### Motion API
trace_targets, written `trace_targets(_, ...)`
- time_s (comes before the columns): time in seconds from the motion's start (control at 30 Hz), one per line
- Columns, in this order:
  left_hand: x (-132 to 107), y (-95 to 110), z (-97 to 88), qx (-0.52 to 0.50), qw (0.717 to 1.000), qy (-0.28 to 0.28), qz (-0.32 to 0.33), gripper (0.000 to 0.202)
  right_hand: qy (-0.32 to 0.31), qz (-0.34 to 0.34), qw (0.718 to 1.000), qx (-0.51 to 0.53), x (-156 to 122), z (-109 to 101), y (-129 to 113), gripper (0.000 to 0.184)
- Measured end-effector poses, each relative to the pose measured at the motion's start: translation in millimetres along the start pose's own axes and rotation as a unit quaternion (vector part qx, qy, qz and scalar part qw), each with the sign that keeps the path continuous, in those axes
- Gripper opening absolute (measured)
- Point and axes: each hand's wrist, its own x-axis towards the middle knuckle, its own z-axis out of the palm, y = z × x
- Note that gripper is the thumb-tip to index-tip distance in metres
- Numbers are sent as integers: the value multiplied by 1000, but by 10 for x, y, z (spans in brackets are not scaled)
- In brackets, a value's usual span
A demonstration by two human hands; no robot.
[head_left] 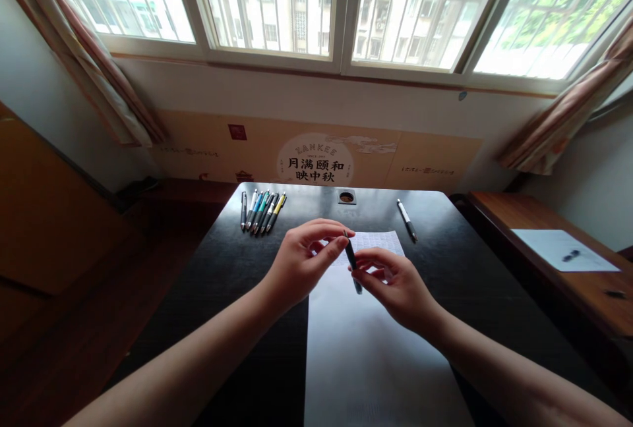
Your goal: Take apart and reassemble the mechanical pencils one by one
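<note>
Both hands meet above the white paper (pixel 366 348) and pinch one dark pen (pixel 350 252), held tilted close to upright. My left hand (pixel 309 252) has its thumb and forefinger closed on the upper end. Lower down, the fingertips of my right hand (pixel 390 279) grip the same pen. A greyish end of it shows below the right fingers; whether it is a separate piece I cannot tell. Beyond the hands lies a sheet of printed text (pixel 380 240), partly covered by them.
A row of several click pens (pixel 262 211) lies at the table's far left. One white-and-black pen (pixel 407 220) lies at the far right. A square cable hole (pixel 347 197) is set near the back edge of the black table (pixel 237 288). A side desk (pixel 499 213) holds paper (pixel 544 246).
</note>
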Motion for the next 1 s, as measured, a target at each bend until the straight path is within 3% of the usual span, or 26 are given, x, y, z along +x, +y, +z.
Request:
trace_targets(0.2, -19, -37, 3, -20, 998, -38, -36, 32, 2, 4, 1000, 29, -5, -7, -29, 21)
trace_targets(0.43, -29, -134, 66, 9, 997, -69, -21, 24, -11, 15, 999, 45, 34, -45, -8, 23)
trace_targets(0.67, -55, -121, 91, 23, 999, -38, -2, 18, -1, 17, 1000, 13, 49, -68, -6, 23)
trace_targets(0.77, -58, -104, 87, -22, 999, -25, -22, 18, 48, 0, 998, -40, 86, -208, -28, 25)
trace_targets(0.87, -51, -106, 97, -76, 996, -17, -54, 19, 80, -11, 988, -133, 170, -491, -58, 28)
trace_targets(1.0, -45, -161, 121, -101, 990, -27, -96, 24, -51, 36, 957, -283, 283, -906, -55, 28)
